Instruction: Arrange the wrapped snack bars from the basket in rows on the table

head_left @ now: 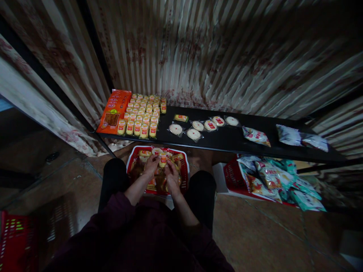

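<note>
Between the fingers of my left hand (152,166) and my right hand (172,175) is a small wrapped cake (163,160), yellow with a red and white label. Both hands are closed on its sides, over a red basket with a white rim (187,166). More wrapped cakes (145,153) lie in this basket, partly hidden by my hands. Above it, on a black shelf (211,142), similar cakes (144,130) stand in close rows beside a large orange snack packet (117,109). One cake (180,118) lies flat, apart from the rows.
Several round wrapped biscuits (194,134) lie mid-shelf. Farther right are a red and white snack bag (256,136) and silvery bags (288,135). Below stands another basket (233,175) heaped with snack bags. A red basket (17,241) sits at the lower left. Striped curtain (193,49) hangs behind.
</note>
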Demonstrator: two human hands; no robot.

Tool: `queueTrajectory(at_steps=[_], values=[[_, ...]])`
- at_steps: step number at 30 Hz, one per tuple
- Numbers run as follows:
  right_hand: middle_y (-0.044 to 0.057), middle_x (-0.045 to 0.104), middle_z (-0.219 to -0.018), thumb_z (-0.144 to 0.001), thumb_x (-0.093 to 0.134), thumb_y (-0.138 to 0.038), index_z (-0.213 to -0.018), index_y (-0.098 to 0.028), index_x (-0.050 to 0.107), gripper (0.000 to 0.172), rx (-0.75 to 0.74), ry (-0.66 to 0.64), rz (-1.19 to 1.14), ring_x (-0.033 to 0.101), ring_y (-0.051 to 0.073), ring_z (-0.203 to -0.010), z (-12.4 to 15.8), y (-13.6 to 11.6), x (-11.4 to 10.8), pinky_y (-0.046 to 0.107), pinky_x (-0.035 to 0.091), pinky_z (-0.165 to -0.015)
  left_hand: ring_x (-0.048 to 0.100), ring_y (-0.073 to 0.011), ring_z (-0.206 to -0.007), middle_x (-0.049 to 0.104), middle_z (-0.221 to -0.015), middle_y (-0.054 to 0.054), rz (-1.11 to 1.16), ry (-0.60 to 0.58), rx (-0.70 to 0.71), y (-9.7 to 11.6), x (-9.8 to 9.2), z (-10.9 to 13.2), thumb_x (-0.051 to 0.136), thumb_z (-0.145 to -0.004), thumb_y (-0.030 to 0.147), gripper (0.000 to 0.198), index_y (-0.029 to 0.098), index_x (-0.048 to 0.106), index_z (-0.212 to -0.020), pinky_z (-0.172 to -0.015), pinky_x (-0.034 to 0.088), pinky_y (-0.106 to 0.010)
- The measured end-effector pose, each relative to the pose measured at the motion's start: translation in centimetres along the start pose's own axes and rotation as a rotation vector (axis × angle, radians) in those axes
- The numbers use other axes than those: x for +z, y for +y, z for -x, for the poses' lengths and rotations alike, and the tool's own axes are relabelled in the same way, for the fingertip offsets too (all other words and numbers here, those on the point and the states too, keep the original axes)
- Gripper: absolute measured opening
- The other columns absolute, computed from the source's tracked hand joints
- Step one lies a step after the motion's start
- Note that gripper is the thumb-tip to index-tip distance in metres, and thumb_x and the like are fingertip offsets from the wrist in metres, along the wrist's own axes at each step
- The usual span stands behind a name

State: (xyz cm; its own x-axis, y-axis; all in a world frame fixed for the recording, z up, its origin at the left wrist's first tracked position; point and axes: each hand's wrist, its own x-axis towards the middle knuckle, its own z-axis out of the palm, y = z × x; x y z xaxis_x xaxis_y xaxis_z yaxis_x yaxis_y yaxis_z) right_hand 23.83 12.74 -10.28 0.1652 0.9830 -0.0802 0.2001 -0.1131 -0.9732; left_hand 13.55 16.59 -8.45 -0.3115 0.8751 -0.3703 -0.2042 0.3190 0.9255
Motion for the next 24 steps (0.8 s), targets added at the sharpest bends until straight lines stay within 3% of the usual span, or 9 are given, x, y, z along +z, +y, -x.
queueTrajectory(at_steps=[3,9,14,24], values=[[0.012,0.062,-0.123,-0.080,0.050,-0.045,-0.119,-0.019,0.059,0.048,0.048,0.039,-0.149,0.060,0.023,-0.108,-0.1,0.0,0.1,0.039,0.049,-0.092,0.060,-0.0142,-0.079,0.067,-0.084,-0.003,-0.001,0.032,0.021,-0.2,0.2,0.1,0.065,-0.071,0.030,0.021,0.016,0.065,-0.087,-0.077,0.045,-0.025],[0.010,0.068,-0.111,-0.076,0.057,-0.041,-0.107,-0.017,0.065,0.040,0.008,0.121,-0.222,0.061,0.023,-0.102,-0.2,-0.3,0.0,0.039,0.048,-0.091,0.059,-0.0135,-0.073,0.065,-0.074,-0.001,0.003,0.012,0.039,0.2,0.3,0.7,0.063,-0.069,0.023,0.007,0.017,0.065,-0.073,-0.074,0.045,-0.025],[0.010,0.069,-0.105,-0.071,0.061,-0.040,-0.108,-0.016,0.063,0.044,0.039,0.142,-0.324,0.063,0.022,-0.094,-0.3,-0.3,0.2,0.039,0.049,-0.088,0.059,-0.0140,-0.071,0.065,-0.071,0.000,0.047,0.027,0.013,0.8,0.6,1.6,0.062,-0.067,0.015,0.007,0.019,0.064,-0.073,-0.075,0.046,-0.027],[0.011,0.066,-0.114,-0.079,0.055,-0.040,-0.110,-0.017,0.062,0.039,-0.100,0.131,-0.149,0.062,0.022,-0.099,-0.2,-0.4,0.4,0.037,0.050,-0.085,0.057,-0.0128,-0.073,0.062,-0.072,0.001,0.051,0.106,0.066,0.4,1.1,2.3,0.061,-0.066,0.009,0.010,0.019,0.059,-0.067,-0.078,0.044,-0.026]])
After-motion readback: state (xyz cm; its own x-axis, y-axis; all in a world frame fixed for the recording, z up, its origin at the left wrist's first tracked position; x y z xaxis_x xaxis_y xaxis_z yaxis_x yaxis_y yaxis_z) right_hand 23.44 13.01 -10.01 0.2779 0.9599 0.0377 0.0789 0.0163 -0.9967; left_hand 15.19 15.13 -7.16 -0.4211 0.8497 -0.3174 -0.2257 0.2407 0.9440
